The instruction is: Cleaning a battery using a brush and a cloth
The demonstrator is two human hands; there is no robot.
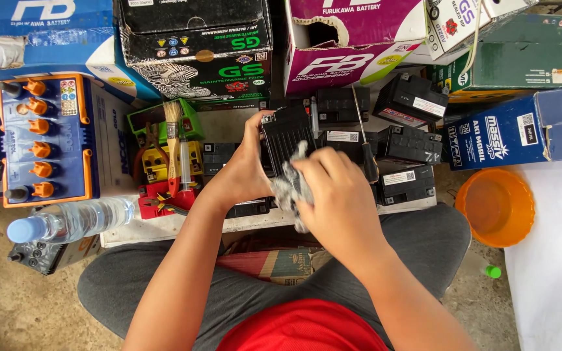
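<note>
My left hand [245, 170] grips a small black battery [285, 135] by its left side and holds it tilted above a low white board [164, 227]. My right hand [339, 195] presses a crumpled grey rag [289, 188] against the battery's near face. The rag is partly hidden under my fingers. Both hands are over my lap, just in front of my crossed legs in grey trousers.
Several small black batteries [404, 146] lie behind my hands, with a screwdriver [365, 140] among them. A paintbrush [173, 140] and a syringe [185, 166] lie left. Also around: a blue battery with orange caps [43, 140], a water bottle [73, 220], an orange bowl [495, 207], stacked cardboard boxes [196, 52].
</note>
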